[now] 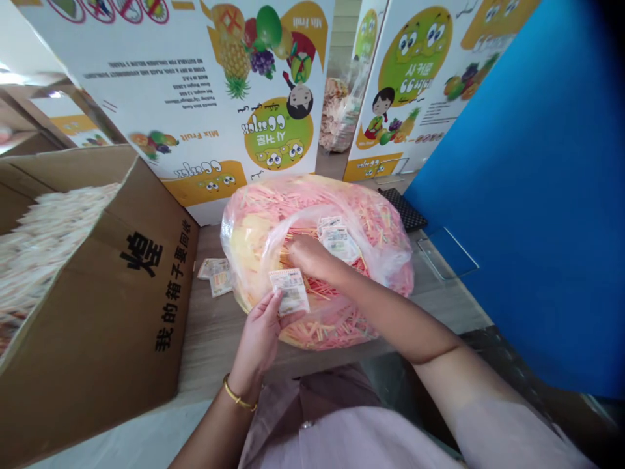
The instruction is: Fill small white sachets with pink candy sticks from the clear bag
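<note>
Small printed packet (289, 291) (white, tilted) between left fingers (271, 305)

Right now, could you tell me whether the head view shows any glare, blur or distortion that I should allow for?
In the head view, the wide lens bows the printed carton panel and the blue panel; glare sits on the plastic bag; the shredded strands in the brown carton look soft; the small print on the packet in the left hand is hard to read.
</note>
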The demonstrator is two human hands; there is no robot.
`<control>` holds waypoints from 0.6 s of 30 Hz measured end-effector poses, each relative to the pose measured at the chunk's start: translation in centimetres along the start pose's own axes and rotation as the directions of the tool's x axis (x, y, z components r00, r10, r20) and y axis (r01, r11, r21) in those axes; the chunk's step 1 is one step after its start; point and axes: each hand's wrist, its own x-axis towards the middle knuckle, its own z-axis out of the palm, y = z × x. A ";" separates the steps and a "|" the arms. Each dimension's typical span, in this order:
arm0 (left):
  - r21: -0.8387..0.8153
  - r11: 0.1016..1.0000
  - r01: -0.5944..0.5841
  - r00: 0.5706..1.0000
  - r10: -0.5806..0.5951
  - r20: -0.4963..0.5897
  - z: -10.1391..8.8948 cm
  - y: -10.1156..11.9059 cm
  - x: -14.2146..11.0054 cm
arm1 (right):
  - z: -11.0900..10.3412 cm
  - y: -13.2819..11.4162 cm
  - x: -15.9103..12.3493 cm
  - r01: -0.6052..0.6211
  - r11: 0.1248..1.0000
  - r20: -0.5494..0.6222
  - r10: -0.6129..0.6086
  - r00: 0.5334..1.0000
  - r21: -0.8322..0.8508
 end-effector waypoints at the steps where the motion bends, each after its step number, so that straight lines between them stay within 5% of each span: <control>1: 0.012 1.000 0.018 1.000 -0.018 0.016 0.1 0.1 0.1 | -0.1 0.4 -0.1 0.010 1.000 -0.013 -0.010 1.000 -0.019; 6: -0.009 0.999 0.037 0.998 -0.036 0.054 0.9 0.0 0.8 | -1.0 1.3 -0.8 -0.041 0.997 -0.129 0.050 0.990 0.073; 14: 0.082 0.997 -0.016 0.997 0.010 0.071 0.8 -0.9 1.3 | -2.5 1.7 -1.5 -0.203 0.945 -0.009 0.212 0.977 0.256; 18: 0.141 0.990 -0.030 0.996 0.018 0.082 0.6 -1.1 1.1 | -1.9 0.7 -1.1 -0.119 0.974 -0.030 0.127 0.992 0.191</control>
